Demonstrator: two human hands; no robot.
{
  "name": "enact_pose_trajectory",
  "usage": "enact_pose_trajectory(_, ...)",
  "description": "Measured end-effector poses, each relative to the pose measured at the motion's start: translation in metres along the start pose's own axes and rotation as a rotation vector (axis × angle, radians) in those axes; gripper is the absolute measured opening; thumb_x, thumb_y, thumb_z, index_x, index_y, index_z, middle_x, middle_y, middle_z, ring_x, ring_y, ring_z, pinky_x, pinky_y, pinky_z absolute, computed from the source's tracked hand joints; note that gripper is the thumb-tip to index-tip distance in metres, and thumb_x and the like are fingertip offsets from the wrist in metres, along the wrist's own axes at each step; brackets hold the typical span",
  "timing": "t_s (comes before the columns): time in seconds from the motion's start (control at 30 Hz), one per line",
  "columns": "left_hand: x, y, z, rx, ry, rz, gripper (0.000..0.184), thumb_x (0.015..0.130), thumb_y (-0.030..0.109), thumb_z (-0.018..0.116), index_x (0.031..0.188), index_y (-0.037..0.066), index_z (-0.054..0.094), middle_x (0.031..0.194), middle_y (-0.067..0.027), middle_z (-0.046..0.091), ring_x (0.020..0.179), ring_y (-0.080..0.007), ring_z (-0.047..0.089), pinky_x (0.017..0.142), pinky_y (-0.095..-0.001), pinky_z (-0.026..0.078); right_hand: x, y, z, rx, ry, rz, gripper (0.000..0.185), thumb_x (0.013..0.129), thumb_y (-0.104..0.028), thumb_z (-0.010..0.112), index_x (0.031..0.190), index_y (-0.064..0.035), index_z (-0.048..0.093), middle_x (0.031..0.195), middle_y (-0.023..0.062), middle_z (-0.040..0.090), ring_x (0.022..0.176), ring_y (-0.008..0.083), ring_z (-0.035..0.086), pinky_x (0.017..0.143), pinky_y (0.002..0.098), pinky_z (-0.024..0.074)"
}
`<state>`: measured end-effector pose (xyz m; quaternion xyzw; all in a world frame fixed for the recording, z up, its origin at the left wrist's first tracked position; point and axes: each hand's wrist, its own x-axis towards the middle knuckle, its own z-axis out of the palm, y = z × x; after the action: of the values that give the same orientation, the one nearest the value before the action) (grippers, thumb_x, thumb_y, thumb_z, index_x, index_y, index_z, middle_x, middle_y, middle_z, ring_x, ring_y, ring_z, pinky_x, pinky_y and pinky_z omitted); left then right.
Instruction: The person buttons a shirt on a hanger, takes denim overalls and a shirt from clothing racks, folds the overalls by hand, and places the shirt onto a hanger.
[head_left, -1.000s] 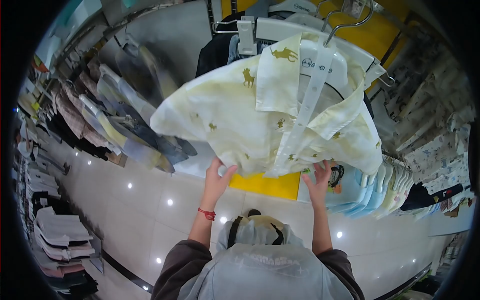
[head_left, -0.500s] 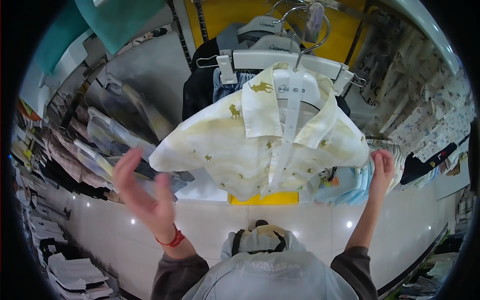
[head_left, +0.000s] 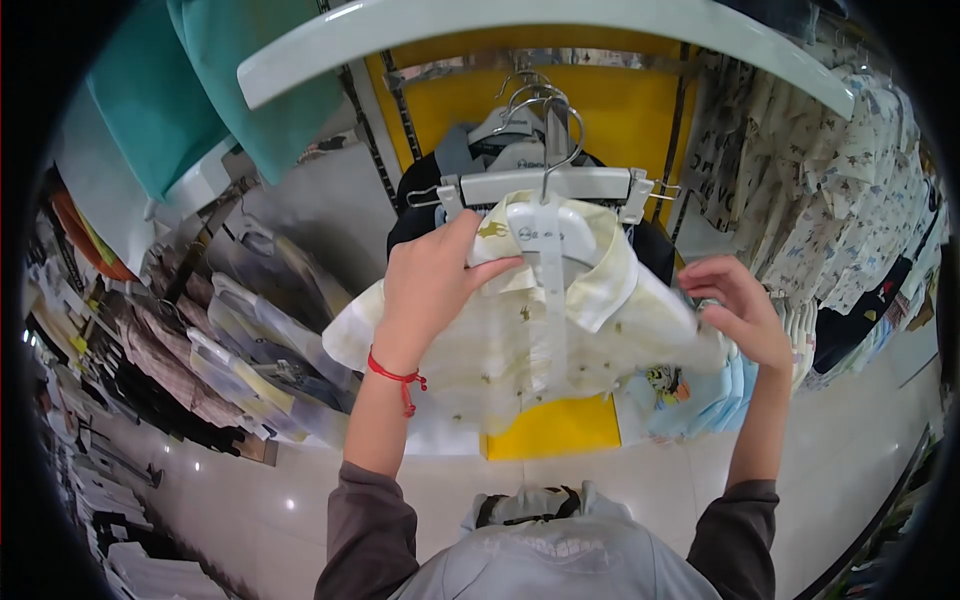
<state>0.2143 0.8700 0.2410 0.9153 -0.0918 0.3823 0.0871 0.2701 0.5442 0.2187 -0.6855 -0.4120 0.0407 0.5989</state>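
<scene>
A pale yellow and white short-sleeved shirt (head_left: pixel 500 345) with small gold figures hangs on a white hanger (head_left: pixel 580 236) in front of me. My left hand (head_left: pixel 428 278), with a red cord on its wrist, pinches the shirt's collar on the left side; its thumb lies over the collar fabric. Just off the right sleeve is my right hand (head_left: pixel 738 305), fingers curved and thumb apart, with nothing in it. The shirt's lower part is smeared by motion.
Dark garments and a white clip hanger (head_left: pixel 545 184) hang behind the shirt against a yellow panel (head_left: pixel 625 110). Patterned shirts (head_left: pixel 840 190) crowd the right, and greyish garments (head_left: pixel 270 320) the left. A white curved bar (head_left: pixel 540 22) crosses overhead.
My left hand has risen from beside the left sleeve to the collar and closed on it. My right hand has left the right sleeve edge and its fingers have opened. The view has shifted.
</scene>
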Motion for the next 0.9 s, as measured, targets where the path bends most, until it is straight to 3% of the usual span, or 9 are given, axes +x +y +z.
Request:
enact_pose_trajectory(0.23,0.015,-0.015,-0.018,-0.142,0.073,0.325,0.049,0.057,0.045,0.074,0.077,0.006,0.053,0.056,-0.0083,0.051,0.053,-0.0259,0.054,0.048,-0.0308,0.042,0.012,-0.002,-0.017,0.096,-0.024,0.017,0.03,0.082,-0.006,0.055,0.11,-0.0001,0.047,0.107,0.0094,0.052,0.099,0.0166,0.052,0.089,0.0284,0.0406)
enact_pose_trajectory(0.27,0.012,-0.011,-0.024,-0.263,0.145,0.459,0.048,0.056,0.046,0.074,0.077,0.006,0.055,0.056,-0.0079,0.051,0.053,-0.0265,0.054,0.048,-0.0318,0.041,0.013,-0.003,-0.007,0.065,-0.026,-0.015,0.03,0.081,-0.005,0.056,0.109,0.0003,0.047,0.107,0.009,0.052,0.099,0.0162,0.052,0.088,0.0284,0.0414)
enact_pose_trajectory(0.37,-0.009,-0.001,-0.044,-0.186,0.059,0.484,0.048,0.057,0.047,0.073,0.075,0.006,0.055,0.056,-0.0076,0.051,0.052,-0.0265,0.054,0.048,-0.0323,0.04,0.013,-0.011,0.026,-0.134,0.065,-0.15,0.036,0.074,0.001,0.062,0.107,-0.0003,0.05,0.106,0.0109,0.053,0.096,0.0196,0.054,0.084,0.0297,0.0436)
enact_pose_trajectory(0.47,-0.033,0.008,-0.055,-0.134,-0.059,0.315,0.049,0.057,0.047,0.073,0.074,0.006,0.053,0.054,-0.0072,0.051,0.049,-0.0257,0.053,0.046,-0.0321,0.04,0.004,-0.03,0.043,-0.464,0.22,-0.444,0.042,0.064,0.004,0.067,0.103,-0.0031,0.054,0.103,0.0139,0.055,0.091,0.0257,0.055,0.077,0.0304,0.0451)
enact_pose_trajectory(0.57,-0.05,0.006,-0.056,0.011,-0.126,0.127,0.05,0.058,0.049,0.072,0.073,0.006,0.052,0.051,-0.0059,0.05,0.046,-0.0242,0.051,0.043,-0.0309,0.038,-0.021,-0.052,0.056,-0.462,0.286,-0.518,0.042,0.06,0.005,0.069,0.098,-0.0095,0.059,0.098,0.0103,0.056,0.086,0.0225,0.055,0.069,0.028,0.045)
enact_pose_trajectory(0.63,-0.052,0.014,-0.054,0.125,-0.124,0.102,0.049,0.062,0.05,0.07,0.072,0.006,0.049,0.049,-0.0048,0.049,0.043,-0.0223,0.05,0.04,-0.0297,0.036,-0.024,-0.059,0.069,-0.558,0.191,-0.678,0.041,0.059,0.003,0.067,0.095,-0.0165,0.061,0.094,0.0063,0.054,0.079,0.0189,0.053,0.063,0.0257,0.0421)
enact_pose_trajectory(0.77,-0.054,0.024,-0.044,0.198,-0.155,0.06,0.048,0.068,0.05,0.066,0.074,0.006,0.048,0.047,-0.0051,0.049,0.04,-0.0216,0.05,0.038,-0.0296,0.037,-0.02,-0.057,0.118,-0.858,0.057,-0.751,0.037,0.062,-0.009,0.06,0.093,-0.0274,0.061,0.086,-0.0005,0.047,0.068,0.0136,0.044,0.058,0.0226,0.036)
enact_pose_trajectory(0.83,-0.054,0.029,-0.04,0.176,-0.154,0.044,0.048,0.068,0.051,0.066,0.074,0.006,0.048,0.047,-0.0052,0.049,0.04,-0.0218,0.05,0.037,-0.0297,0.037,-0.01,-0.029,0.135,-1.065,0.014,-0.771,0.032,0.063,-0.015,0.057,0.092,-0.0262,0.061,0.085,-0.0013,0.045,0.067,0.0133,0.042,0.059,0.0226,0.0355)
enact_pose_trajectory(0.9,-0.055,0.034,-0.036,0.142,-0.159,0.023,0.048,0.069,0.051,0.066,0.074,0.006,0.048,0.047,-0.0052,0.049,0.04,-0.0219,0.051,0.037,-0.0297,0.037,0.0,-0.009,0.143,-1.082,0.066,-0.752,0.044,0.057,-0.012,0.06,0.099,-0.0246,0.062,0.08,-0.0007,0.042,0.069,0.0147,0.041,0.06,0.0249,0.0355)
